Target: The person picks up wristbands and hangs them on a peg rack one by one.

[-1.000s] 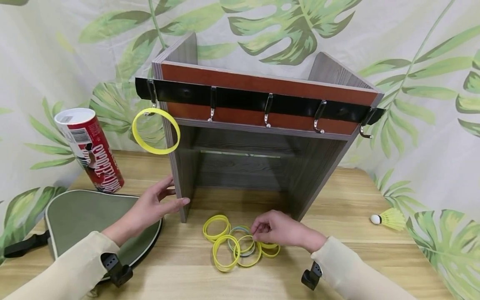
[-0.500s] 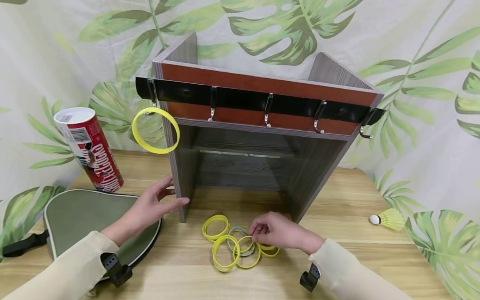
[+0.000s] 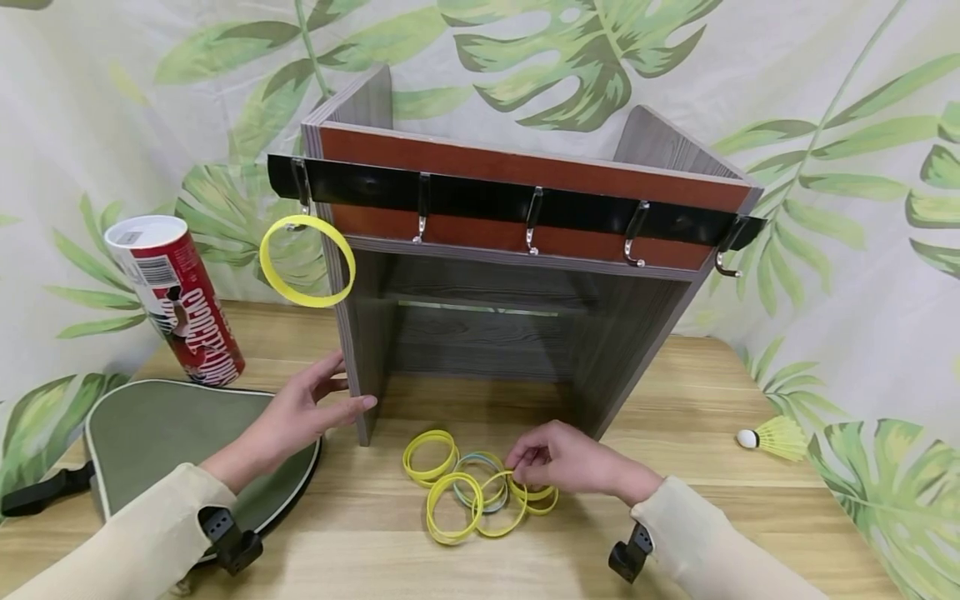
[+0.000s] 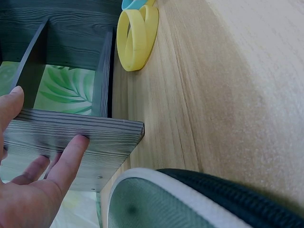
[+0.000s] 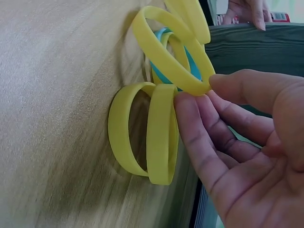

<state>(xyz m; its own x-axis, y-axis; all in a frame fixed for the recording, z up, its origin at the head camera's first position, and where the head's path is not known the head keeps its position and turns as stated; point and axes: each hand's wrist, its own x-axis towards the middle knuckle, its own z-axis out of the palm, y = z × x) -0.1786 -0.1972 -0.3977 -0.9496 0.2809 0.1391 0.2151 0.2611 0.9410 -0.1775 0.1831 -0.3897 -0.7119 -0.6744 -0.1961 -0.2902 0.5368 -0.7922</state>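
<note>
My right hand (image 3: pixel 566 458) pinches a yellow wristband (image 5: pixel 171 57) between thumb and fingertips, one side of it raised from the table. Around it lie several yellow wristbands (image 3: pixel 453 508) and a light blue wristband (image 5: pixel 194 61), overlapping in front of a grey wooden shelf (image 3: pixel 637 333). At the shelf's left panel (image 4: pixel 71 137), my left hand (image 3: pixel 303 412) holds the front edge, thumb across it and fingers against the outer face. Another yellow wristband (image 3: pixel 347 287) hangs from the leftmost hook of the black hook rail (image 3: pixel 480 190).
A red tube can (image 3: pixel 191 308) stands back left, behind a green case (image 3: pixel 180 425) with a black strap that lies beside my left forearm. A yellow shuttlecock (image 3: pixel 780 437) lies at the right. Leaf-patterned cloth (image 3: pixel 847 350) hangs behind the table.
My right hand has shifted slightly right, drawing a yellow wristband along and lifting one side of it off the pile. The left hand keeps its place on the panel.
</note>
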